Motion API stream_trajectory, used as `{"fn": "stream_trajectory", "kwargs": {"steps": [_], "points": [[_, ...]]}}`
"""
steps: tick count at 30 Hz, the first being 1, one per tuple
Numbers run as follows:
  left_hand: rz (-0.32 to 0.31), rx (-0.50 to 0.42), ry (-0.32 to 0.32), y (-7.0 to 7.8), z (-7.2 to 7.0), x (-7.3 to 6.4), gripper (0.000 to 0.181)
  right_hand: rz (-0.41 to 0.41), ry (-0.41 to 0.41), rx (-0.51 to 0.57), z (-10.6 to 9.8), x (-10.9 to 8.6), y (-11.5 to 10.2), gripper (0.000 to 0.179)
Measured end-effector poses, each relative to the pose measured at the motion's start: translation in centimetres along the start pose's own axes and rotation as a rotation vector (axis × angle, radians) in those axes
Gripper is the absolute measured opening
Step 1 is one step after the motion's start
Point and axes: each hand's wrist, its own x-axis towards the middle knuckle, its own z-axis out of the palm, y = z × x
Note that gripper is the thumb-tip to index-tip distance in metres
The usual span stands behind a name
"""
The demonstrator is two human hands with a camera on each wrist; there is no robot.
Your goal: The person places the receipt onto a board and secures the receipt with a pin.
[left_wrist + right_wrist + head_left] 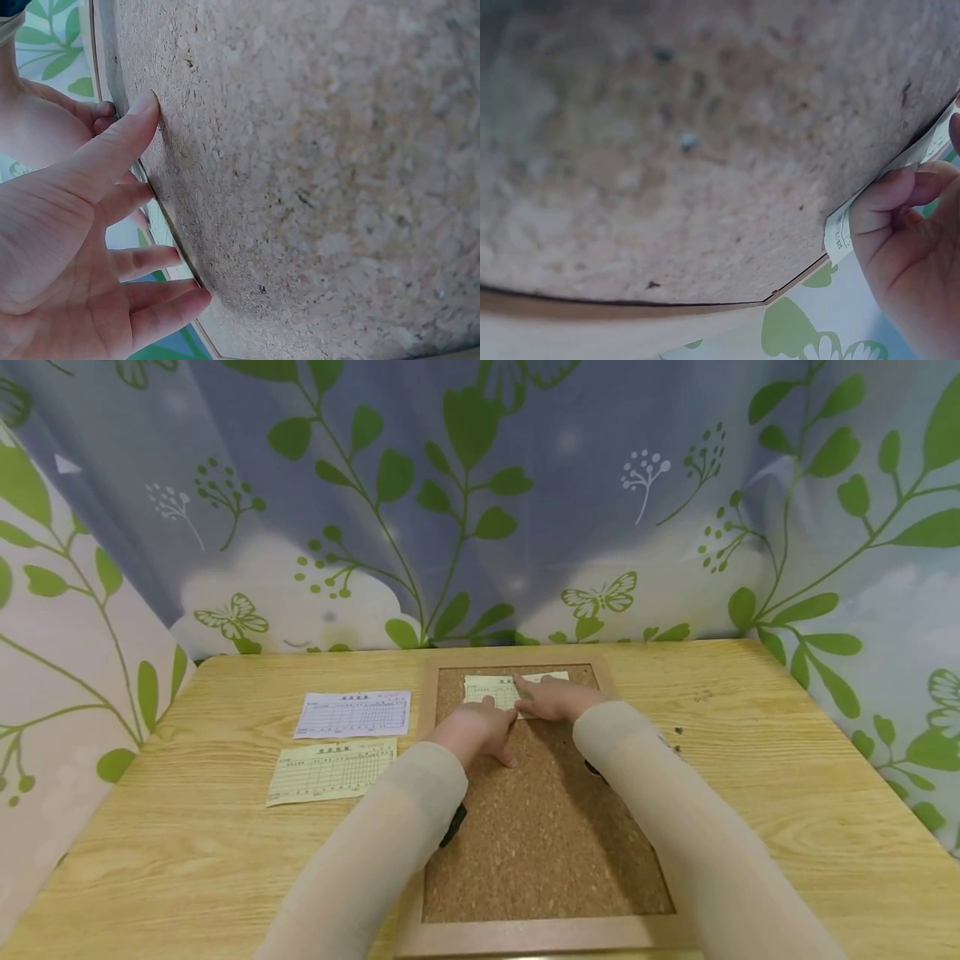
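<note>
A pale yellow printed form slip [483, 687] lies across the top of a cork board [540, 827]. On its left half rests my left hand [480, 727], fingers spread and nearly straight at the paper's lower edge, with the thumb [139, 116] apart over the cork. My right hand [558, 697] is at the slip's right half. The right wrist view shows its thumb [881, 199] bent against the index finger, right over the slip [838, 236]; I cannot tell whether something small is between them.
Left of the board, a white form slip [354, 715] and another yellow form slip [330, 772] lie on the wooden table [172, 827]. Small dark bits [678, 729] sit right of the board's frame [540, 935]. A leaf-patterned curtain [525, 552] hangs behind.
</note>
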Motion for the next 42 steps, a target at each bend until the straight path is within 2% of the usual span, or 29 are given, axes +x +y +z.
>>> {"fn": "stream_trajectory", "kwargs": {"steps": [18,27,42], "points": [[-0.013,-0.024,-0.010,0.06,0.03,-0.15,0.083,0.000,-0.005,-0.039,0.02,-0.10,-0.10,0.063],[-0.014,-0.012,-0.007,0.05,0.03,-0.08,0.082,-0.005,0.025,0.012,0.01,-0.02,0.04,0.067],[-0.020,-0.017,-0.004,-0.04,0.12,0.03,0.083,-0.033,0.000,-0.042,-0.22,0.03,-0.03,0.062]]}}
